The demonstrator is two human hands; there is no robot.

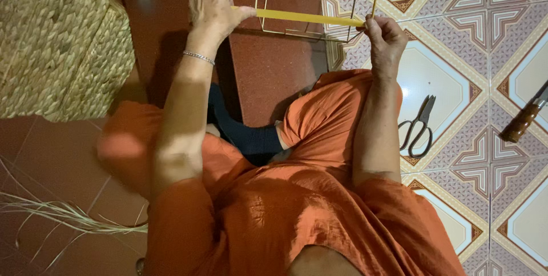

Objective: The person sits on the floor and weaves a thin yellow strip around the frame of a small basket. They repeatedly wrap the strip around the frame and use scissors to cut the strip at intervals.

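Orange cloth (297, 219) over the person's lap fills the near view. Farther off, the left hand (214, 10) is closed, pinching one end of a flat yellow strip (302, 17), and the right hand (383, 39) pinches its other end against a thin wire frame (311, 31) standing on the floor. Black scissors (418, 127) lie right on patterned tiles (491, 19), a wooden-handled knife (525, 117) beyond them; a woven basket (57, 47) sits far left, loose straw (63, 213) near left.
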